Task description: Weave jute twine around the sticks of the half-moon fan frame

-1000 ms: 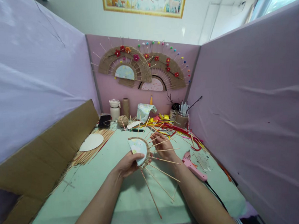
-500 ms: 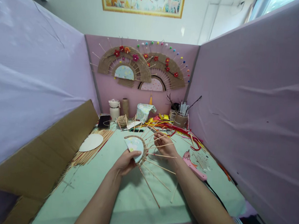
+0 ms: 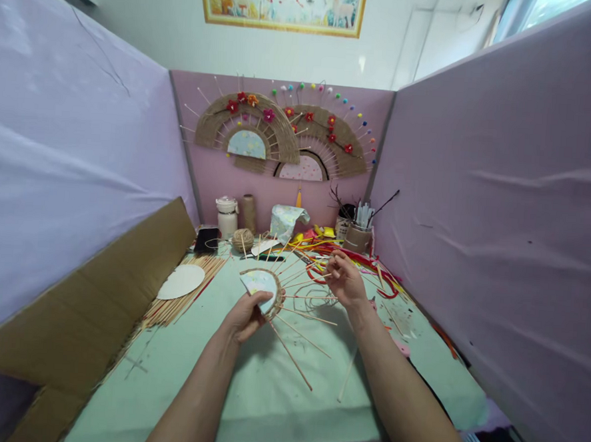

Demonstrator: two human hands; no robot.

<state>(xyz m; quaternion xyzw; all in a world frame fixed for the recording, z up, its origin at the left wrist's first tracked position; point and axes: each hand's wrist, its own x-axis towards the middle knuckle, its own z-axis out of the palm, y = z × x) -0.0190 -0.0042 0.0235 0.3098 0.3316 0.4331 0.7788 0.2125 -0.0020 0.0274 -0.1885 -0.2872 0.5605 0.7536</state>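
My left hand (image 3: 247,318) grips a half-round fan frame (image 3: 260,282) by its lower edge, thumb across the pale blue floral face. Brown twine is wound along the curved rim, and several thin wooden sticks (image 3: 292,358) radiate from it. To the right, my right hand (image 3: 345,277) is raised near the stick tips, its fingers pinched together on twine; the strand is hardly visible at the fingertips. Loose loops of twine (image 3: 315,303) lie on the table between frame and hand. A pink glue gun (image 3: 402,348) is mostly hidden behind my right forearm.
Bundled sticks (image 3: 170,310) and a white oval card (image 3: 181,282) lie left, beside a cardboard panel (image 3: 85,295). A twine ball (image 3: 243,240), a white jar (image 3: 227,217), patterned cloth (image 3: 285,222) and red-yellow pipe cleaners (image 3: 358,257) line the back. Finished fans (image 3: 252,115) hang behind.
My right hand has moved right and slightly up, away from the frame. The frame in my left hand has shifted a little left. The twine loops now show more clearly.
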